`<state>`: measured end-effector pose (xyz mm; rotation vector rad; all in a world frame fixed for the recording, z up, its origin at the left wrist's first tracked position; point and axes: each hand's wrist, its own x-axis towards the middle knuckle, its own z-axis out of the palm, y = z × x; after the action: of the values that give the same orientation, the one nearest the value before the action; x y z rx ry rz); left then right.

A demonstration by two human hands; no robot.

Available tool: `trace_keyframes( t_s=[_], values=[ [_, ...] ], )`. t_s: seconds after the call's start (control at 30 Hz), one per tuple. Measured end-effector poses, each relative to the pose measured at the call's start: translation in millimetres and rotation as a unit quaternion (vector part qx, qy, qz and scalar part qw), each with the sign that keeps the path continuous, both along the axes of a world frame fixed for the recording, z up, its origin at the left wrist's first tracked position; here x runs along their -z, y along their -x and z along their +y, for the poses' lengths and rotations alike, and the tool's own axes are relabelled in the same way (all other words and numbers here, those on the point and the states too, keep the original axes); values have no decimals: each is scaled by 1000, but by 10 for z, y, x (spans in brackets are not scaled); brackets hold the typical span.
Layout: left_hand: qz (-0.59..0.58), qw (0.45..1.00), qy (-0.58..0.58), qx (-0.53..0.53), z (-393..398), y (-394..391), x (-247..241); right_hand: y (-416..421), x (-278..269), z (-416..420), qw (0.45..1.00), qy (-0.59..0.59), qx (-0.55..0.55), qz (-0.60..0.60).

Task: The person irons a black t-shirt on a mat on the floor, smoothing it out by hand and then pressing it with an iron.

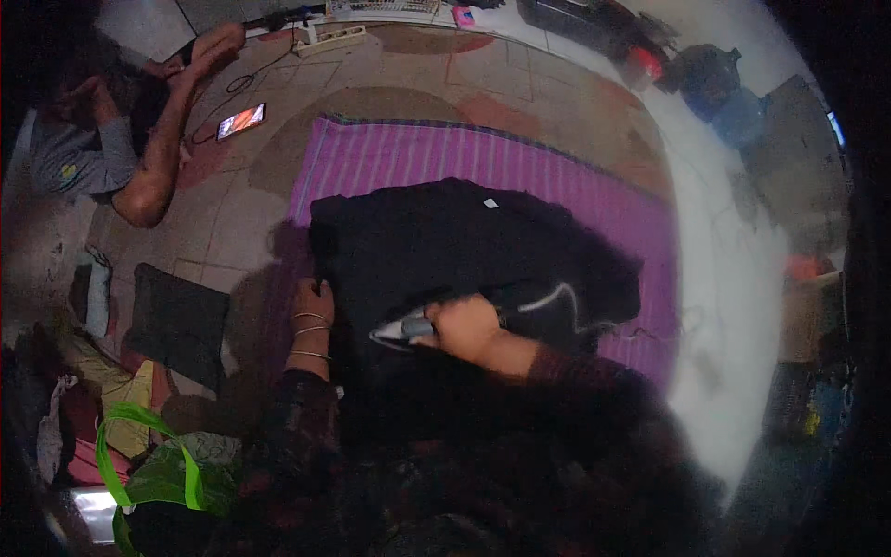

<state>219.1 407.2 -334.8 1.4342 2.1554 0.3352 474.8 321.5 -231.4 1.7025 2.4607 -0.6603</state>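
My right hand (468, 331) grips the handle of a clothes iron (398, 331), whose pointed tip faces left. The iron is on a black garment (431, 244), which is spread out and has a small white tag near its far edge. A pale cord (567, 299) trails from the iron to the right across the cloth. My left hand (313, 303), with bangles at the wrist, lies at the garment's left edge. Its fingers are too dark to make out clearly. Under the garment is a purple striped cloth (390, 150).
A person (104, 139) sits on the floor at upper left, near a lit phone (241, 121). A power strip (333, 40) is at the back. At left lie a dark folded cloth (177, 327) and a bag with bright green handles (191, 473). Various items line the right side.
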Motion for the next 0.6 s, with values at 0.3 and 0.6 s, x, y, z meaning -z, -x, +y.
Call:
trace_keyframes(
  t_s=[0.3,0.6],
  values=[
    [29,998,-7,50,-1,63,-24,-964,57,1188,941,-113,310,-73],
    [194,938,-142,248,-77,-536,-434,-1034,-200,-601,982,-11,165,-87]
  ],
)
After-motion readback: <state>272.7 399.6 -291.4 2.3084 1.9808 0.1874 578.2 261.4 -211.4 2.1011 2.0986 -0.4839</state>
